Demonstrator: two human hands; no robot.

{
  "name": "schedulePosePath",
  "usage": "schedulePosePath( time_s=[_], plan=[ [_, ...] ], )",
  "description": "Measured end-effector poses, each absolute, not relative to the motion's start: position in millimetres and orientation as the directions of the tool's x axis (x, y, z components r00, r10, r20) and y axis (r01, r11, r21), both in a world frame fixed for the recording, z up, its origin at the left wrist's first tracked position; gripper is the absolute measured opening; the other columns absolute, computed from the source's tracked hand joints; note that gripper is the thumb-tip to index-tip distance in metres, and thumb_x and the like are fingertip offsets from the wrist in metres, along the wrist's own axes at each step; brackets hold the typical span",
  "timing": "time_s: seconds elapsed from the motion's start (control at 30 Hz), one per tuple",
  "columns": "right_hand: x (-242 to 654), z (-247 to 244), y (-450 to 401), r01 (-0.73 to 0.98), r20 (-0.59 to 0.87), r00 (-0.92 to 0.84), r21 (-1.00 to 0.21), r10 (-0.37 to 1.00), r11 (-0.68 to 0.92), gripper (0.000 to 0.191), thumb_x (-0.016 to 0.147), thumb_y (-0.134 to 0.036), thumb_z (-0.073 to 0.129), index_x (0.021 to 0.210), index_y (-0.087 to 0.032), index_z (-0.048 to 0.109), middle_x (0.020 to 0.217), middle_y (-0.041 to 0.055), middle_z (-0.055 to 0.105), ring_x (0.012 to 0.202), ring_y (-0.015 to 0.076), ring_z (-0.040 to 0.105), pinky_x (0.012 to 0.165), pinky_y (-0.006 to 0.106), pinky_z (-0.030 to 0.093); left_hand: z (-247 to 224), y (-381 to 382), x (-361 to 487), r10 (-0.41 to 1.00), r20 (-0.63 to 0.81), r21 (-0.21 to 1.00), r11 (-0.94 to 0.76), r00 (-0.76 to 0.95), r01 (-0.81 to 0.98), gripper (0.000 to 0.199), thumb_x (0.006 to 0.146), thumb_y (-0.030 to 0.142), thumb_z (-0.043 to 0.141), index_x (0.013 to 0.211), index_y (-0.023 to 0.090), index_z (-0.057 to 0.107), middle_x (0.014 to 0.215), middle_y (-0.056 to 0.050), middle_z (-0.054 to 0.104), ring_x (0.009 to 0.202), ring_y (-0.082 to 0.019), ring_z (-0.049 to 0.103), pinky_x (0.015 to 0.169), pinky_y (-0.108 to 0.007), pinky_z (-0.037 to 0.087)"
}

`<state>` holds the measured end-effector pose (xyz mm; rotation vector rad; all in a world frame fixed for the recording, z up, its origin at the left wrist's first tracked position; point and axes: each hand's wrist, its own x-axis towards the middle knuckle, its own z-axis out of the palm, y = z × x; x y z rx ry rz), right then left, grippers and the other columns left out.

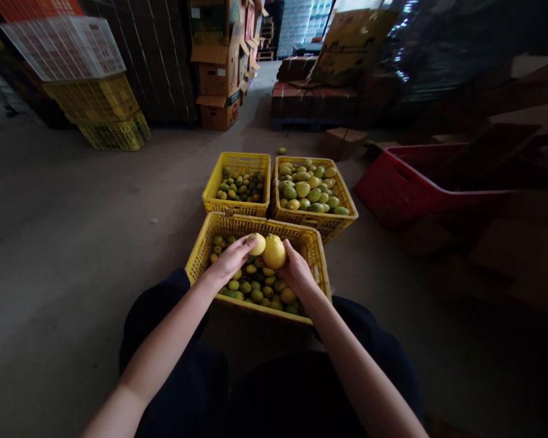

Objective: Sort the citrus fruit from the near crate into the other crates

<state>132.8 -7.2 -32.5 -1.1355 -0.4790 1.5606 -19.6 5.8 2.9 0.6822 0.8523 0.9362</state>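
Observation:
Above the near yellow crate [317, 261], my left hand [232, 260] is closed on a pale yellow lemon [257, 244], with the thumb across its top. My right hand [298, 267] grips a larger, brighter yellow lemon [274, 252] from its right side. The two fruits are side by side; I cannot tell whether they touch. Below them, green and yellow fruits [256, 296] cover the bottom of the crate. My forearms hide part of its near corners.
Behind stand two more yellow crates: the left one [213, 182] holds small green-yellow fruits, the right one [347, 204] larger ones. One fruit [282, 150] lies on the floor beyond. A red bin [393, 194] is at right; stacked crates [95, 100] and cartons [217, 79] stand farther back.

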Motion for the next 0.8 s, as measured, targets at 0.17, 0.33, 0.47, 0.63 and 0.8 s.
schedulePosePath(
  time_s=[0.17, 0.33, 0.47, 0.63, 0.8],
  plan=[
    [130, -34, -9, -0.518, -0.371, -0.029, -0.788, 0.928, -0.331, 0.038, 0.073, -0.054, 0.068, 0.089, -0.021, 0.064, 0.078, 0.0039, 0.072, 0.071, 0.0219, 0.069, 0.05, 0.03, 0.054, -6, 9, -13, 0.847, -0.441, 0.747, 0.53, 0.298, -0.401, 0.029, 0.085, 0.042, 0.062, 0.102, 0.019, 0.067, 0.105, -0.004, 0.07, 0.111, -0.018, 0.058, 0.097, -0.028, 0.041],
    [132, -32, -10, -0.513, -0.26, -0.116, -0.81, 0.959, -0.282, 0.042, 0.066, -0.054, 0.074, 0.088, -0.02, 0.063, 0.072, 0.0021, 0.07, 0.058, 0.0176, 0.065, 0.042, 0.025, 0.048, -12, 8, -7, 0.851, -0.405, 0.702, 0.523, 0.333, -0.483, 0.032, 0.079, 0.045, 0.066, 0.095, 0.018, 0.064, 0.095, -0.003, 0.068, 0.092, -0.017, 0.06, 0.081, -0.026, 0.045],
    [133, -29, -10, -0.489, -0.269, -0.17, -0.812, 0.948, -0.318, 0.042, 0.065, -0.056, 0.073, 0.085, -0.02, 0.062, 0.066, 0.0016, 0.067, 0.048, 0.0158, 0.06, 0.037, 0.025, 0.045, -15, 7, -5, 0.844, -0.446, 0.661, 0.534, 0.298, -0.526, 0.026, 0.084, 0.041, 0.062, 0.086, 0.014, 0.061, 0.078, -0.001, 0.064, 0.074, -0.012, 0.057, 0.071, -0.023, 0.044],
    [137, -28, -10, -0.462, -0.344, -0.099, -0.815, 0.934, -0.35, 0.032, 0.071, -0.046, 0.072, 0.084, -0.019, 0.063, 0.067, 0.0008, 0.067, 0.049, 0.014, 0.059, 0.038, 0.023, 0.047, -15, 13, -10, 0.726, -0.617, 0.592, 0.682, 0.303, -0.429, 0.036, 0.093, 0.045, 0.048, 0.085, 0.013, 0.06, 0.071, -0.003, 0.062, 0.064, -0.01, 0.058, 0.059, -0.019, 0.045],
    [153, -18, -7, -0.491, -0.435, 0.036, -0.792, 0.9, -0.363, 0.02, 0.079, -0.037, 0.067, 0.085, -0.018, 0.064, 0.068, 0.0007, 0.067, 0.05, 0.0125, 0.059, 0.04, 0.022, 0.049, -23, 19, -31, 0.756, -0.543, 0.799, 0.599, 0.365, -0.052, 0.03, 0.084, 0.043, 0.064, 0.095, 0.014, 0.061, 0.079, -0.002, 0.065, 0.063, -0.01, 0.061, 0.06, -0.02, 0.047]
  ],
)
